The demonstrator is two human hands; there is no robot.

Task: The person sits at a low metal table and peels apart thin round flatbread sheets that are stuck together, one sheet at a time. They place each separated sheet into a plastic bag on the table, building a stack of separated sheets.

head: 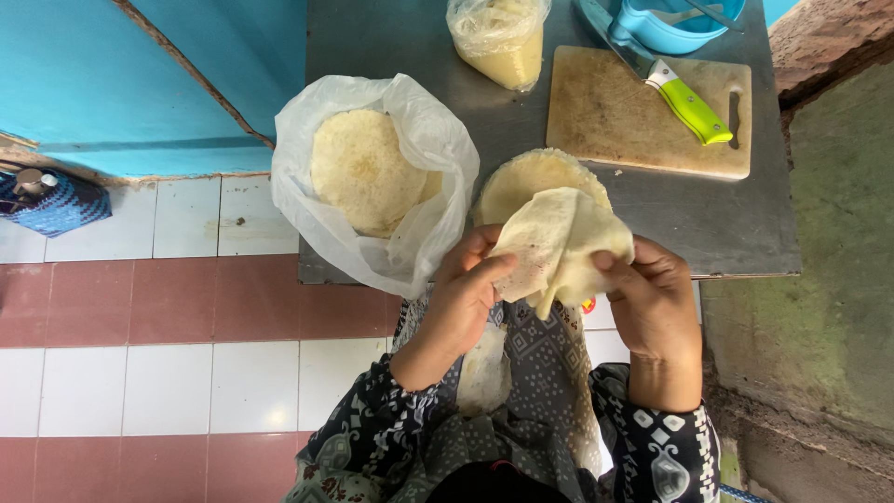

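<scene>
**Both hands on one thin flatbread, above the table's near edge**

Nearest to us are our patterned sleeves [643, 447], and just past them our two hands; the left hand [463, 296] and the right hand [652, 296] pinch the same thin flatbread [559, 244] from opposite sides; the left thumb and fingers are clamped on its left flap, the right fingers are closed on its right flap; neither hand is nearer than the other, since the sheet hangs between them. It is held in the air just over the near edge of the grey metal table [726, 224], folded and crumpled, its long axis running roughly left to right with a point drooping toward us; it looks pale cream, limp and floury, with faint brown speckles on the left flap.

Directly beyond it a stack of round flatbreads [521, 177] lies on the table; we cannot tell whether the held sheet touches it. To the left an open white plastic bag [419, 140] holds more rounds; farther back stand a bag of yellowish filling [503, 42], a wooden cutting board [624, 121] with a green-handled knife [684, 102], and a blue bowl [670, 23].
</scene>
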